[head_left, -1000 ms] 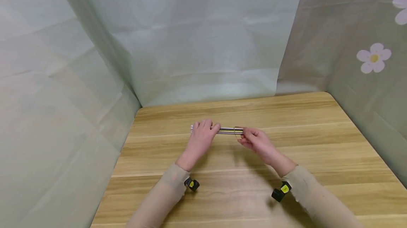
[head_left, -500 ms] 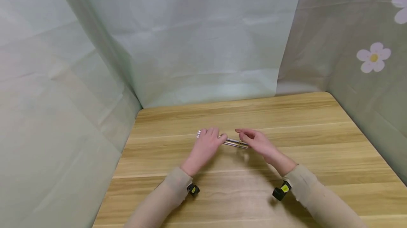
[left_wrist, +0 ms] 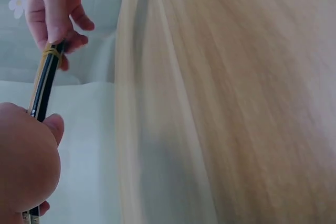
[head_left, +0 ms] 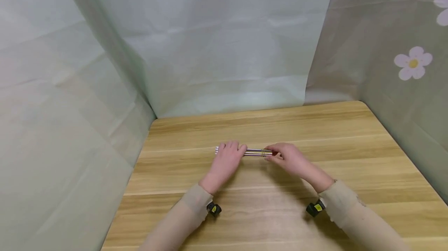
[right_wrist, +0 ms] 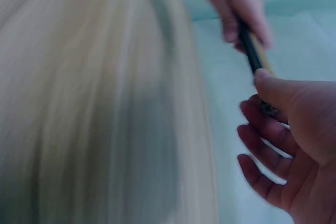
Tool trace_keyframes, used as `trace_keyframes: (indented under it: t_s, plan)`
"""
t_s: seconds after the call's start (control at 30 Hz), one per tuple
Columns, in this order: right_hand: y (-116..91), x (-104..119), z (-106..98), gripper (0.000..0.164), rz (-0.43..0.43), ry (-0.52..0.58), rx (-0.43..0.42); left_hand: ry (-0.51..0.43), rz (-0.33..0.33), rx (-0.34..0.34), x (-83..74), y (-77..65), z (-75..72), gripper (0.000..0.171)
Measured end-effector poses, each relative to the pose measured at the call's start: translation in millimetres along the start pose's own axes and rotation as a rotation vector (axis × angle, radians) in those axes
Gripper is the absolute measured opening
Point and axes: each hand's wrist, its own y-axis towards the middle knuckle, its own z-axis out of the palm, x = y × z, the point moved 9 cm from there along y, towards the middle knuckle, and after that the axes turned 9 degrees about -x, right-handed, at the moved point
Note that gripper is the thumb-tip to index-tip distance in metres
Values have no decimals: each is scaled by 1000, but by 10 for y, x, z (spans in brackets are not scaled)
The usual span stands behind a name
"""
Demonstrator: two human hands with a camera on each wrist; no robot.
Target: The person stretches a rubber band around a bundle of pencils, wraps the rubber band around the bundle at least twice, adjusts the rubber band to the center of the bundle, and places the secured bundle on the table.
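A bundle of slim striped pencils (head_left: 253,152), dark and yellow with pale ends at the left, is held up over the table. My left hand (head_left: 226,160) grips it near those pale ends, fingers over the top. A thin yellowish rubber band (left_wrist: 52,52) circles the bundle close to its other end. At that end my right hand (head_left: 292,159) pinches the pencils between thumb and forefinger. In the right wrist view the remaining fingers (right_wrist: 262,179) of that hand are spread loosely beneath, and the picture is blurred.
Both hands work above a wood-grain table (head_left: 266,212). Pale cloth (head_left: 227,48) hangs behind it and at the left. A grey-green cloth with printed flowers (head_left: 413,63) hangs along the right side.
A second ago the right hand had a loop of the band at the bundle's end; it then came off the pencils. Now it pinches that end, and the tilted bundle is level again.
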Motion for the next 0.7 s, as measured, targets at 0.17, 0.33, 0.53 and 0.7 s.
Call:
trace_keyframes:
  t_s: [0.17,0.33,0.53,0.7]
  plan:
    - [-33,21,-60,19,-86,-125,-30,-50,50,3,-6,25,-26,13]
    - [-79,-32,-183,24,-104,-203,-62,-94,58,-26,51,8,-78,25]
    - [-59,-5,-135,31,-196,-367,-12,-121,125,-44,27,-7,-105,23]
    - [-76,64,40,29,-307,-509,38,-75,156,-37,-7,-36,-95,24]
